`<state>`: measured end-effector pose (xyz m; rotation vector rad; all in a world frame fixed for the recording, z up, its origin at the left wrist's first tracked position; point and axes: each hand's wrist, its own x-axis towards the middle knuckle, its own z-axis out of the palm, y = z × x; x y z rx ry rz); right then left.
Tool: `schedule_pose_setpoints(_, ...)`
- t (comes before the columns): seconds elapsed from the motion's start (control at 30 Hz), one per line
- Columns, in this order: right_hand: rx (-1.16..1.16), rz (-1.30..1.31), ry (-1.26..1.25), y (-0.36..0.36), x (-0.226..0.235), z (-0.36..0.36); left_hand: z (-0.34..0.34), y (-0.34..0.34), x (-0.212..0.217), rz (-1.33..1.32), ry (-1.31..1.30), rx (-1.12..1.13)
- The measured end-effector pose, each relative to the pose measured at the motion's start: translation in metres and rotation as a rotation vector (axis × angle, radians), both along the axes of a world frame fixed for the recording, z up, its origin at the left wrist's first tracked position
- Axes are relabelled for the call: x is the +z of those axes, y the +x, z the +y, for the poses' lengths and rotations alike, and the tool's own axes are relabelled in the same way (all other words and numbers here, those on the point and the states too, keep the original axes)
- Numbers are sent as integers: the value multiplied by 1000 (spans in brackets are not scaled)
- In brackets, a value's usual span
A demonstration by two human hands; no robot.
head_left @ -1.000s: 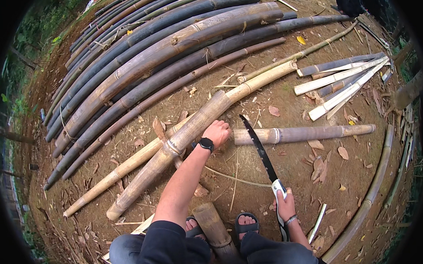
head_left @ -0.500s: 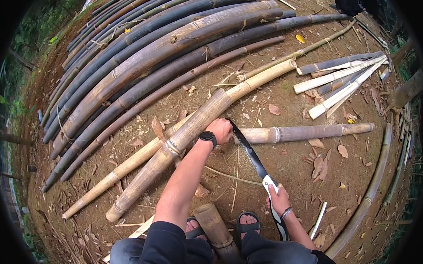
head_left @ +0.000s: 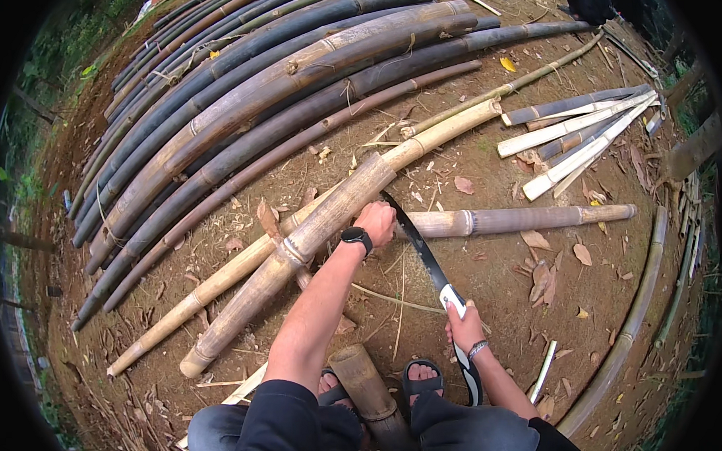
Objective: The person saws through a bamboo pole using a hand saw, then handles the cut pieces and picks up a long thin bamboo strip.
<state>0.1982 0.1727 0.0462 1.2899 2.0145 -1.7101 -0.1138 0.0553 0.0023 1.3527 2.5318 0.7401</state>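
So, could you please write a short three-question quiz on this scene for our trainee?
1. Multiple choice: What is in the right hand?
a) a hammer
b) a saw
c) a coil of rope

2. True or false: The black watch is on the left wrist.

3. Fill in the blank: The short, thick bamboo piece near the lower edge is between the person's two ____.

Key: 1. b; 2. true; 3. feet
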Motion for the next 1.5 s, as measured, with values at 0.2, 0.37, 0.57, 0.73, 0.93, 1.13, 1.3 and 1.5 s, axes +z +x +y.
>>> schedule_pose_setpoints(0.2,196,42,568,-11,-14,1,3,3,-8,71,-21,30)
schedule_pose_setpoints(0.37,70,-4,479,-15,-20,9,9,5,-5,46,-25,40)
schedule_pose_setpoints(0.57,219,-22,469,-8,17,-9,-3,1,2,159,-70,4)
schedule_pose_setpoints(0.73,194,-84,127,21,40,6,-17,4,8,70,-231,-61)
schedule_pose_setpoints(0.93,195,-61,135,29,43,-3,-26,7,10,-60,-254,-86)
schedule_pose_setpoints(1.13,325,-65,340,28,30,21,-31,8,16,-37,-237,-139)
schedule_pose_setpoints(1.3,450,-93,510,5,66,10,-30,17,16,-181,-178,-46)
schedule_pose_setpoints(1.5,542,-213,649,5,82,0,-34,39,10,-176,-211,10)
